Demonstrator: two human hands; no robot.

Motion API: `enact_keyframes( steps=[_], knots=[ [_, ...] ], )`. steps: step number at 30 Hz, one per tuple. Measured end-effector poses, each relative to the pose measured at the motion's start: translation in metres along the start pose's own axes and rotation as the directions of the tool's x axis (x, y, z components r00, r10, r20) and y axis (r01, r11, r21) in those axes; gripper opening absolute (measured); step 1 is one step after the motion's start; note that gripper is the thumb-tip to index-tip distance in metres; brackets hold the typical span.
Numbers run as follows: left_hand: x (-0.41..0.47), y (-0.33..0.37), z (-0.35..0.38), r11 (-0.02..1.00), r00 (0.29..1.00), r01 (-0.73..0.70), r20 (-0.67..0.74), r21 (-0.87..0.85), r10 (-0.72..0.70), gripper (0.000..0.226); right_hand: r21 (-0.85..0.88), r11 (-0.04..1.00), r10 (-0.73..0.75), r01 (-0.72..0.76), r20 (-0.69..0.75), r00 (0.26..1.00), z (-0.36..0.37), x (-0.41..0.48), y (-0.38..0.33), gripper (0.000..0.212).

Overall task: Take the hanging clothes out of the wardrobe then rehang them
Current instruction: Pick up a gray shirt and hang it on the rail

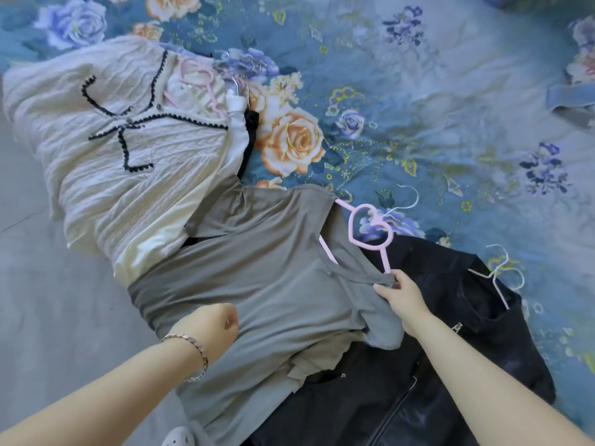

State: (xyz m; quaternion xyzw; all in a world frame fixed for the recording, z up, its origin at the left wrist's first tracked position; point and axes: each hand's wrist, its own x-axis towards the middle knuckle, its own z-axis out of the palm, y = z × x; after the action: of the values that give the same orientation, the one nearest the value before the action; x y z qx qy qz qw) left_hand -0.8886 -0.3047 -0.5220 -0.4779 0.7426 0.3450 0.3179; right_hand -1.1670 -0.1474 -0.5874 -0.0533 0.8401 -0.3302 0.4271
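Observation:
A grey T-shirt [257, 284] lies on the bed, over a black leather jacket [434, 365]. A pink hanger [370, 226] with a heart-shaped neck sits inside the shirt's collar. My right hand [404, 297] pinches the collar edge where the hanger arm enters it. My left hand [209, 326] is closed into a fist on the shirt's lower body, bunching the fabric. A cream knit cardigan [122, 149] with black trim lies at the upper left on another pink hanger [196, 82]. A white wire hanger [499, 275] pokes out of the jacket's neck.
The bed is covered by a blue floral sheet [418, 107]. Grey floor [48, 317] runs along the left side. Several thin metal hanger hooks [240, 70] lie beside the cardigan's collar. A white slipper [178, 437] shows at the bottom edge.

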Motion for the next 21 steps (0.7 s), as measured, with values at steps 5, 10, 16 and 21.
enact_keyframes(
  steps=[5,10,16,21],
  knots=[
    [-0.040,-0.002,-0.034,0.993,0.997,-0.024,-0.078,-0.115,0.015,0.017,-0.150,0.936,-0.269,0.320,0.281,0.921,-0.010,-0.059,-0.059,0.022],
    [-0.099,-0.031,-0.073,0.957,0.975,-0.022,-0.217,-0.288,-0.043,0.018,-0.139,0.823,-0.462,0.550,0.399,0.792,0.010,-0.139,-0.139,0.030],
    [-0.202,-0.105,-0.102,0.896,0.911,-0.035,-0.382,-0.442,-0.153,0.021,-0.185,0.505,-0.651,0.843,0.559,0.513,0.067,-0.254,-0.214,0.040],
    [-0.301,-0.196,-0.096,0.813,0.820,-0.018,-0.473,-0.583,-0.321,0.024,-0.097,0.339,-0.638,0.936,0.707,0.304,0.141,-0.367,-0.241,0.038]
  ],
)
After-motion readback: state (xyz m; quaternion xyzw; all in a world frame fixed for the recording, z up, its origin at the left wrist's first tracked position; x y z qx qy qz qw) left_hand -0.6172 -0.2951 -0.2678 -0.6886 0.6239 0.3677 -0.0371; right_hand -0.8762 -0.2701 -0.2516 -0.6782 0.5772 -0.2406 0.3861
